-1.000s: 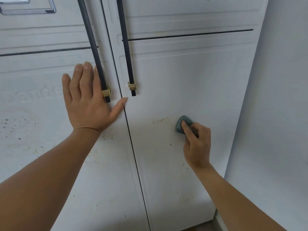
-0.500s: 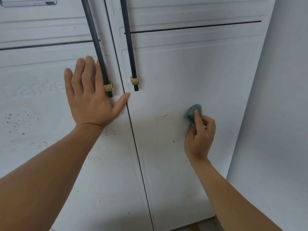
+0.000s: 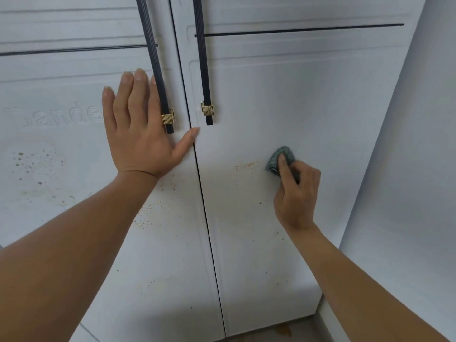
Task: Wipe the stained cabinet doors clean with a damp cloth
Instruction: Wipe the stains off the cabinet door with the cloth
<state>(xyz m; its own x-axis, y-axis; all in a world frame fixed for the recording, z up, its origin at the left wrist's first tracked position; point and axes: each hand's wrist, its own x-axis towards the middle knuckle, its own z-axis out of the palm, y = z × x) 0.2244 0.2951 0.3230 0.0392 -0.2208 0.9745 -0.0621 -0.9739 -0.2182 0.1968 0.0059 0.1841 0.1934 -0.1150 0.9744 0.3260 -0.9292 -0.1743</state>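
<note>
The left hand lies flat on the left cabinet door. Its fingers are straight, close together and point to 12 o'clock, and they grasp nothing. The thumb is spread toward 3 o'clock and its tip reaches the dark gap between the two doors. The left handle, a dark ribbed bar with a gold band near its lower end, passes in front of the index finger.

The right hand is on the right cabinet door. Its fingers are curled round the cloth, a small grey-green bunch, and they press it against the door. The cloth shows at 11 o'clock from this hand. The right handle hangs at 10 o'clock from the cloth, well apart from it.

An orange-brown smear is on the right door, just beside the cloth at 9 o'clock. Brown specks are spread on the left door at 6 o'clock from the left wrist, and more of them lie far at 9 o'clock from the left hand, under some embossed letters.

A plain wall stands at 3 o'clock from the right door. At 6 o'clock below this door a strip of floor shows a brownish spot.
</note>
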